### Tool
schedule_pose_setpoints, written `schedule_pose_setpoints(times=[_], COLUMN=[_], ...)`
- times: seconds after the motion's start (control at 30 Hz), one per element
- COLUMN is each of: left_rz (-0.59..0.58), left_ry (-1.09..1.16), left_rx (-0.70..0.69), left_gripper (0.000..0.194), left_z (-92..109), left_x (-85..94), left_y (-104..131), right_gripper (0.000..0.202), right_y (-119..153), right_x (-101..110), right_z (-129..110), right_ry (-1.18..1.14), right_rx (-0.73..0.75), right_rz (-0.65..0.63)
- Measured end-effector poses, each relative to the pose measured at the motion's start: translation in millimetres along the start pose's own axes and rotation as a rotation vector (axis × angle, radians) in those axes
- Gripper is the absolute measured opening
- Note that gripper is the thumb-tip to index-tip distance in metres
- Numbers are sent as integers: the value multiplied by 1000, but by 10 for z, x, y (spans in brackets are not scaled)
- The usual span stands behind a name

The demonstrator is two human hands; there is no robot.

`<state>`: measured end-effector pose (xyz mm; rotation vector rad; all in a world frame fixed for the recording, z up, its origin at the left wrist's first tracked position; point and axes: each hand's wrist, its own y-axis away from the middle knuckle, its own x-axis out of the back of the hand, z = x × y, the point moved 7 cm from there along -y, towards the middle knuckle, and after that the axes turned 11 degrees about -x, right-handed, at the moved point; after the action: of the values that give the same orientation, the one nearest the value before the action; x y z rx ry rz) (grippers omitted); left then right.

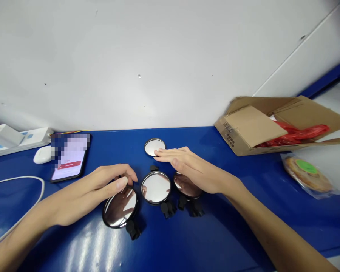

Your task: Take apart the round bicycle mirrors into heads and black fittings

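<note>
Head: right of mirrors [155, 187], box [231, 139] holds red plastic [296, 133].

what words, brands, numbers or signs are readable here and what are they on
No text can be read.
Cardboard box: printed marks, too small.
Green sticker on the wrapped round item: too blurred.
Phone: screen partly pixelated, the rest too blurred.

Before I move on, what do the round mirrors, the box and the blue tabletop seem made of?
Round mirrors: polished glass or mirrored plastic, judging by clear reflections.
Cardboard box: matte and brown, with creased, folded flaps.
Blue tabletop: glossy, perhaps painted metal or laminate; bright glare streaks show the sheen, not the base.
</note>
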<state>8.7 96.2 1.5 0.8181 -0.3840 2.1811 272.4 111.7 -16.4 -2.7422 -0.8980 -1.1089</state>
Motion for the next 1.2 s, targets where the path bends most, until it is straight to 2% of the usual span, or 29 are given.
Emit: schedule_pose_setpoints(times=[0.1, 0.23, 0.5, 0.6, 0.8, 0.97, 1.07, 1.2], left_rz=[-21, 7, 63, 61, 38, 44, 74, 126], left_ry=[55, 59, 29, 23, 24, -3, -27, -45], left_rx=[41, 60, 95, 106, 115, 108, 110, 127], left_gripper=[56, 55, 52, 51, 47, 49, 49, 50], left_z=[-20, -93, -244, -269, -303, -297, -292, -333], left_x=[-21, -29, -36, -40, -53, -40, -24, -11], left_y=[-21, 23, 110, 121, 136, 129, 125, 144], right_gripper=[71, 70, 62, 64, 71, 69, 62, 33], right_y=[30, 63, 71, 103, 113, 98, 94, 90], right_x=[61, 133, 95, 107, 28, 46, 101, 172], right_z=[21, 35, -4, -1, 19, -1, 3, 25], right_ry=[35, 129, 233, 228, 221, 198, 134, 11], right_rx=[-36, -83, -96, -86, -135, -134, -111, -70], right_rz=[82, 201, 170, 194, 114, 160, 251, 406])
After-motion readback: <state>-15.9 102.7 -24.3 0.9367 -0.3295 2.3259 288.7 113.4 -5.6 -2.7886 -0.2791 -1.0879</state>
